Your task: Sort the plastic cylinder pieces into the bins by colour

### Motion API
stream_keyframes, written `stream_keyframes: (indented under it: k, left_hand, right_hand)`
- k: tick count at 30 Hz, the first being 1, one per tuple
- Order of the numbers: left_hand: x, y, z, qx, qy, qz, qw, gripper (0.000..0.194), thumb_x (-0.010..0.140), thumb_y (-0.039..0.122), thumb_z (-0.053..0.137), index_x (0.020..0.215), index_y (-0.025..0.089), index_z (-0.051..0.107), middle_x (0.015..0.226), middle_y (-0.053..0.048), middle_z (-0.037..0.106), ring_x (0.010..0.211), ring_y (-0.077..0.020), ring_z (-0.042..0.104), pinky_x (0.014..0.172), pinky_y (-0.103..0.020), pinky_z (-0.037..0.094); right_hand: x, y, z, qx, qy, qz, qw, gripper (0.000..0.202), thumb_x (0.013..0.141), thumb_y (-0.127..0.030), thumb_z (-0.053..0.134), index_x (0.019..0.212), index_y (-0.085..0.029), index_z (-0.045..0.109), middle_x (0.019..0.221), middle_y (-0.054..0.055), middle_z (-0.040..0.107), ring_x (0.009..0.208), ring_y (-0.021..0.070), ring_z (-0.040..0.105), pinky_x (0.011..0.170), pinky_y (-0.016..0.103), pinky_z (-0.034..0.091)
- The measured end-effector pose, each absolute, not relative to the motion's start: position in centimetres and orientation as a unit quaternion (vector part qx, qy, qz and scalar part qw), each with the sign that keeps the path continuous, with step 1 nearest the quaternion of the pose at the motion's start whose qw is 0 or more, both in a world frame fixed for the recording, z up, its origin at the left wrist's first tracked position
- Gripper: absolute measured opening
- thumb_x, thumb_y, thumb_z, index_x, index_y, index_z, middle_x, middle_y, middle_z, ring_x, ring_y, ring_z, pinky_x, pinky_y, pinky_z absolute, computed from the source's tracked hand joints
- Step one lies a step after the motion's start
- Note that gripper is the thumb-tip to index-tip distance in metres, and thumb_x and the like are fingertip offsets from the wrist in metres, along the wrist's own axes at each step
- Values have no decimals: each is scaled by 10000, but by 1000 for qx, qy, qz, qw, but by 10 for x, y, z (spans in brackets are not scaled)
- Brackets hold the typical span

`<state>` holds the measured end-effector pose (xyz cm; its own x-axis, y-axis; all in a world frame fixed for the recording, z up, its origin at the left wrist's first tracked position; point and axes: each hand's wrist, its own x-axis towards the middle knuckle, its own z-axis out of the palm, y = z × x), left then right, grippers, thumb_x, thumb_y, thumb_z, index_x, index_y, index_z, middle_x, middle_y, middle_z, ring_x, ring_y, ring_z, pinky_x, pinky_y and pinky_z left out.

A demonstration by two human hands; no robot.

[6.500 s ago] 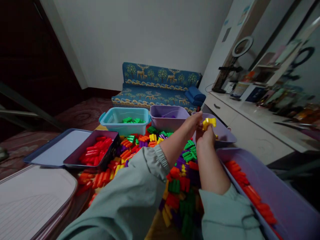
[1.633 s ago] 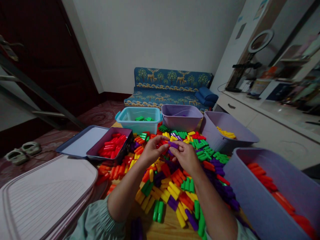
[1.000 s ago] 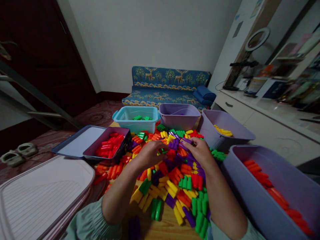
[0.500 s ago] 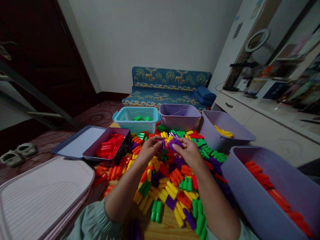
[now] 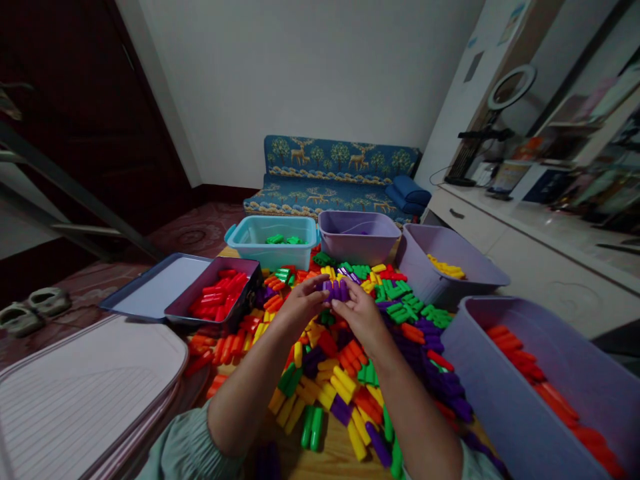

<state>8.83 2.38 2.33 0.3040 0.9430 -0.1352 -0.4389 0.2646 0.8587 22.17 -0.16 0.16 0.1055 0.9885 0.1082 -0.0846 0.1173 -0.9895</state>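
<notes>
Both hands meet over the middle of a colourful heap, with a row of purple pieces (image 5: 336, 291) between them. My left hand (image 5: 305, 299) pinches the left end of the row, and my right hand (image 5: 358, 308) grips its right end. Below and around them lie many red, orange, yellow (image 5: 343, 379), green (image 5: 313, 428) and purple plastic pieces, spread over a wooden table (image 5: 325, 463).
Behind the heap stand a light blue bin (image 5: 273, 255) with green pieces and a purple bin (image 5: 359, 247). Two more purple bins, one with yellow pieces (image 5: 446, 267), one with red, stand right. An open box (image 5: 173, 310) with red pieces lies left.
The purple pieces, earlier apart in my two hands, are now together in one row. My right hand has moved left towards my left hand.
</notes>
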Motion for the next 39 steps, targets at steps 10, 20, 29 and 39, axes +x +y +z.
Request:
stream_keyframes:
  k: [10,20,29,39]
  left_hand:
    - [126,98,127,333,320,476,748,347,853,225,480,1171,90,511,812,-69,565,622,-124,556,536,-210,448]
    - [138,127,111,533,352,467,612,554,783,343,605,1293,151,502,1220,-134,595,1064,-242,595,872,-338,475]
    - [42,57,32,743,518,379,192,353,772,200,548,1099,147,670,1080,-121,692,1022,-258,631,930,-402,473]
    - [16,56,-5,747,619,237,48,529,788,87,475,1316,73,466,1234,-201,545,1157,-280,551,984,-411,437]
  right_hand:
    - [226,59,96,-394,-378,497,674,171,619,-106,637,775,-170,604,692,-3,677,646,136,647,657,264,558]
    - [259,84,103,-492,-355,431,668,189,641,-92,639,791,-172,557,655,-30,635,579,109,634,509,196,485]
    - [280,15,17,-568,-507,334,556,325,670,-355,652,912,-140,682,907,98,727,802,218,682,713,326,531]
    - [271,7,0,-578,-546,341,501,299,667,-328,621,894,-143,682,917,111,727,817,225,682,783,364,533]
